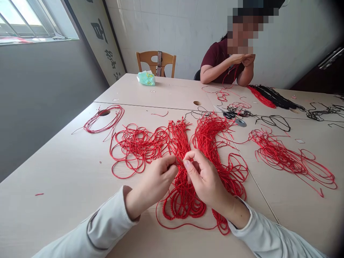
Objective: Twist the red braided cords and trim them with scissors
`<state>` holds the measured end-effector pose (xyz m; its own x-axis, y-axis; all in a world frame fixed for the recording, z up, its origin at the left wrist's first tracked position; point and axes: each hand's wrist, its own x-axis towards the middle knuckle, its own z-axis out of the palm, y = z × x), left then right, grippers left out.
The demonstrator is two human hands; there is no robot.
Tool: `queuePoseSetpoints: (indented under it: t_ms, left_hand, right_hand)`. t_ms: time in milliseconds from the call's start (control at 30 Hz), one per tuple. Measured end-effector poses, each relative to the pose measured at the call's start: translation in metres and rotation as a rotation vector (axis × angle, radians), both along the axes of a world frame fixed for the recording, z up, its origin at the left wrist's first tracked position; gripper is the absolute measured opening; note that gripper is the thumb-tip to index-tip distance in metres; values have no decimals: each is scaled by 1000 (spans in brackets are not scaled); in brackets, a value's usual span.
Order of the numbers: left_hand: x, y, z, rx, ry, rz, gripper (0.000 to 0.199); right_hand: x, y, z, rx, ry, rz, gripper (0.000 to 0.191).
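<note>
My left hand point(156, 181) and my right hand point(202, 179) meet over a bundle of twisted red cords point(179, 143) on a pale table point(61, 168). The fingertips of both hands pinch strands of that bundle, and the pinched strands are partly hidden by my fingers. More twisted cord lies coiled below my hands point(182, 202). To the left, thin loose red cord point(137, 152) spreads in large tangled loops. A second twisted bundle point(212, 143) lies against the back of my right hand.
A person in a dark red top point(221, 62) sits across the table with cord in their hands. Black-handled scissors point(228, 114) lie among red and black cords. Further red cord point(285, 157) lies to the right, black cord point(276, 96) at the back. A plastic packet point(146, 78) sits near a wooden chair point(156, 62).
</note>
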<state>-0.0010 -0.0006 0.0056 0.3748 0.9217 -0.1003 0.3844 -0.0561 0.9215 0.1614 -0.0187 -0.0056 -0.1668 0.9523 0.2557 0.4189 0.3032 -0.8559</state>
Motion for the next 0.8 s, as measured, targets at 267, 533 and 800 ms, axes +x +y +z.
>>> queuePoseSetpoints:
  t_ms: [267, 533, 800]
  left_hand:
    - [4, -3, 13, -120, -79, -21, 17]
    - [1, -2, 14, -377, -276, -22, 16]
    - [0, 4, 4, -223, -379, 15, 25]
  right_hand:
    - [-2, -1, 1, 173, -113, -20, 12]
    - [0, 3, -3, 84, 18, -97, 11]
    - [4, 3, 8, 19, 108, -50, 12]
